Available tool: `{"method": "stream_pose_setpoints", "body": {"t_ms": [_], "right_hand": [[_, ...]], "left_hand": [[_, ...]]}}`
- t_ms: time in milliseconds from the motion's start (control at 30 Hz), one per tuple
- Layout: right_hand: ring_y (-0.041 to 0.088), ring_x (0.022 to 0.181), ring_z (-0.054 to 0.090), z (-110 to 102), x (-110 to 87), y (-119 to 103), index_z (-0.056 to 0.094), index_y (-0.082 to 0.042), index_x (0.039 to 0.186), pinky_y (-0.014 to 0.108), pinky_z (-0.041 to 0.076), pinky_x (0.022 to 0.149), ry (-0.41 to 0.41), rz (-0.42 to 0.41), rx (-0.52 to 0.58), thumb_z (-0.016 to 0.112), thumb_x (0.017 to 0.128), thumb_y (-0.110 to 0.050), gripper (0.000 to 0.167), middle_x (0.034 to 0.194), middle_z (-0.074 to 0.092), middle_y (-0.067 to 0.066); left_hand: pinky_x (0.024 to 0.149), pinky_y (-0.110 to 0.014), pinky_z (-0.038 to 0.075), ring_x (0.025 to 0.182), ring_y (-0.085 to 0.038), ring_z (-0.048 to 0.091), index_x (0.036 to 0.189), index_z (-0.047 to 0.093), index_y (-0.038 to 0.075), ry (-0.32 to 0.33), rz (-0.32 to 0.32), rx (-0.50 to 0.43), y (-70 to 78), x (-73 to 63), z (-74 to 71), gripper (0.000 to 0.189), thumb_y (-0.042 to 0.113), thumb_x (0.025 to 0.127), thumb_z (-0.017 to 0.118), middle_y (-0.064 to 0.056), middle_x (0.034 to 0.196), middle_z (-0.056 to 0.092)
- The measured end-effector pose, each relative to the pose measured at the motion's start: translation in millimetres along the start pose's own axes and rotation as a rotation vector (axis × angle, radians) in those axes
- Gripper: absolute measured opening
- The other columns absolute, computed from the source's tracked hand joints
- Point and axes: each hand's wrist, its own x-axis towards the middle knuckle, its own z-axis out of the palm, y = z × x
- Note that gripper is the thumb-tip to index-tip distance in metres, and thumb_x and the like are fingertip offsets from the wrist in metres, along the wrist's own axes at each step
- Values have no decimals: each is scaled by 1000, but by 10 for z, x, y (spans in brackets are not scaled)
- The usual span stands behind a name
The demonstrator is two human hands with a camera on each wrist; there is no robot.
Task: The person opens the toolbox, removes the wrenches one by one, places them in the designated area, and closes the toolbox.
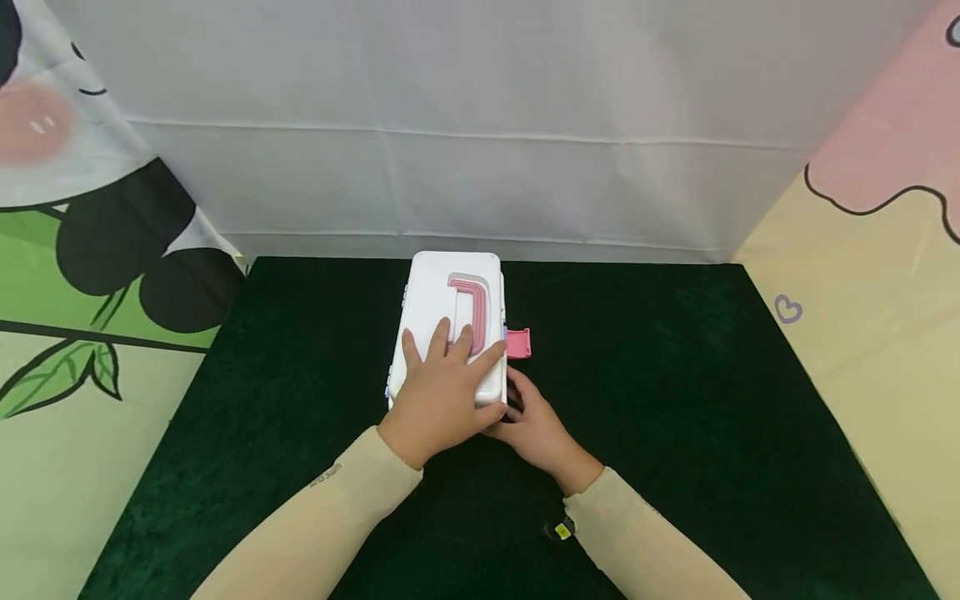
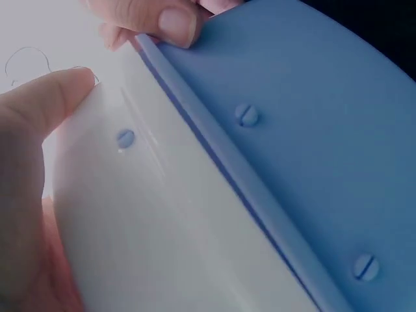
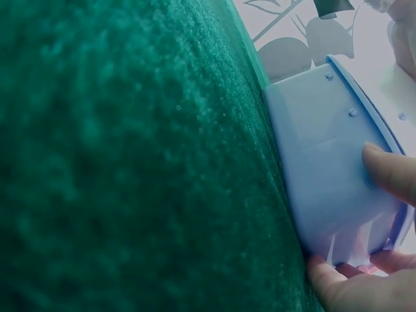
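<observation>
A storage box with a white lid [image 1: 433,287] lies lengthwise on the table. A pink handle [image 1: 480,312] is set into the lid, and a pink latch [image 1: 519,343] sticks out from the right side. My left hand [image 1: 442,400] rests on the near part of the lid with its fingers spread, partly covering the handle. At the near right corner, my right hand [image 1: 543,435] grips the box's blue body [image 3: 318,162], its thumb on one face and its fingers round the other. In the left wrist view the lid edge meets the blue body [image 2: 312,130] along a raised rim.
Dark green cloth [image 1: 697,400] covers the table. A white curtain [image 1: 487,183] hangs right behind the far edge, close to the box. Printed cartoon panels stand on the left and right. A small dark object with a yellow patch [image 1: 562,530] sits by the right cuff.
</observation>
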Motion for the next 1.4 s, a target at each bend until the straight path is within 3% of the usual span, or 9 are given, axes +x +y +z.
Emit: {"method": "stream_pose_setpoints", "body": {"t_ms": [433, 767, 1400], "right_hand": [[21, 147, 37, 8, -19, -17, 26, -25, 162, 37, 41, 112, -6, 4, -2, 82, 90, -16, 92, 164, 29, 2], [26, 147, 38, -4, -41, 2, 27, -25, 161, 44, 39, 113, -4, -7, 7, 82, 90, -18, 90, 163, 31, 6], [20, 146, 39, 49, -66, -7, 28, -32, 160, 39, 41, 113, -6, -34, 14, 83, 88, -20, 92, 164, 31, -1]], "left_hand": [[106, -84, 13, 147, -49, 25, 156, 47, 33, 30, -16, -101, -75, -48, -87, 79, 67, 88, 67, -15, 159, 43], [108, -84, 10, 150, -46, 22, 158, 44, 34, 66, -29, -276, -218, -105, -188, 80, 63, 88, 70, -12, 162, 39], [113, -78, 12, 155, -37, 14, 161, 36, 36, 98, -71, -535, -553, -316, -335, 82, 59, 89, 70, -2, 166, 32]]}}
